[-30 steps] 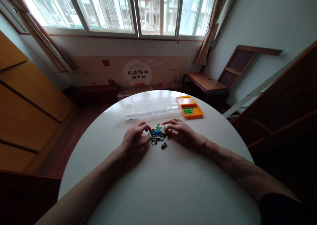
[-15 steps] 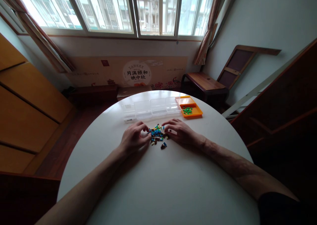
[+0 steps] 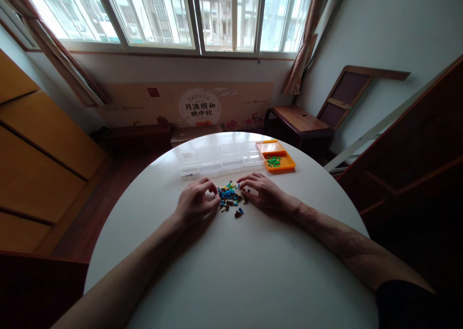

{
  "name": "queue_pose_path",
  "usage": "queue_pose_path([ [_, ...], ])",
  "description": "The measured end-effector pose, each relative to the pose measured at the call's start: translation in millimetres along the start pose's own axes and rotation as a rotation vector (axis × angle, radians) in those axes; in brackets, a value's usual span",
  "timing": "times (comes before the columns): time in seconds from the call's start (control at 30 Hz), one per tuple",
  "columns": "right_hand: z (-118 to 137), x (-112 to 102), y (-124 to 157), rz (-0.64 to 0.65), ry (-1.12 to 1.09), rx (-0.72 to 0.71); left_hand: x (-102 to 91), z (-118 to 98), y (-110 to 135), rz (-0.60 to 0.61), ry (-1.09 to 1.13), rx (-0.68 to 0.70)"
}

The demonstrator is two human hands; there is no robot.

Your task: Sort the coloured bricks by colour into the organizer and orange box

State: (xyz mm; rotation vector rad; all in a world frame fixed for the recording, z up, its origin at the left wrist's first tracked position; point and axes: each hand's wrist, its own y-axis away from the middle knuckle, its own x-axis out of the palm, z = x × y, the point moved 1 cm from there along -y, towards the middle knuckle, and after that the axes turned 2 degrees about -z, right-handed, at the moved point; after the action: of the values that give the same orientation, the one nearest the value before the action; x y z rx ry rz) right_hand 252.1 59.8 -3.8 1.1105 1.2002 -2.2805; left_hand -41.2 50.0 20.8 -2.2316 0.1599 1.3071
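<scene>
A heap of small building bricks in blue, brown, yellow and green lies on the white round table. My left hand rests at the heap's left edge, its fingers curled and thumb and forefinger nearly meeting; whatever is between the tips is too small to make out. At the right edge lies my right hand, thumb and forefinger apart, with a few loose bricks by the fingertips. Just in front of the heap sits a small cluster of brown and blue bricks.
Behind the heap stands a clear plastic compartment box. To its right, an orange tray holds small green bricks in its front section. A wooden chair stands beyond the table, below the window.
My left hand has drawn back very slightly from the heap. The fingers of my right hand have shifted a little among the bricks at the right edge.
</scene>
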Motion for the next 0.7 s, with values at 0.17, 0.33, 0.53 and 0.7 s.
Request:
queue_pose_path([
  [0.17, 2.5, -1.8, -0.8, 0.014, 0.004, 0.010, -1.0, -1.7, -0.4, 0.005, 0.018, -0.007],
  [0.33, 2.0, -0.5, -0.7, 0.004, 0.005, 0.005, -1.2, 0.1, -1.2, 0.020, 0.054, -0.006],
  [0.53, -2.2, -0.2, -0.4, -0.048, 0.006, -0.028, 1.6, 7.9, -3.5, 0.067, 0.207, 0.000],
  [0.7, 0.1, -5.7, -0.2, -0.158, -0.001, 0.030, 3.0, 9.4, -4.4, 0.069, 0.268, 0.004],
])
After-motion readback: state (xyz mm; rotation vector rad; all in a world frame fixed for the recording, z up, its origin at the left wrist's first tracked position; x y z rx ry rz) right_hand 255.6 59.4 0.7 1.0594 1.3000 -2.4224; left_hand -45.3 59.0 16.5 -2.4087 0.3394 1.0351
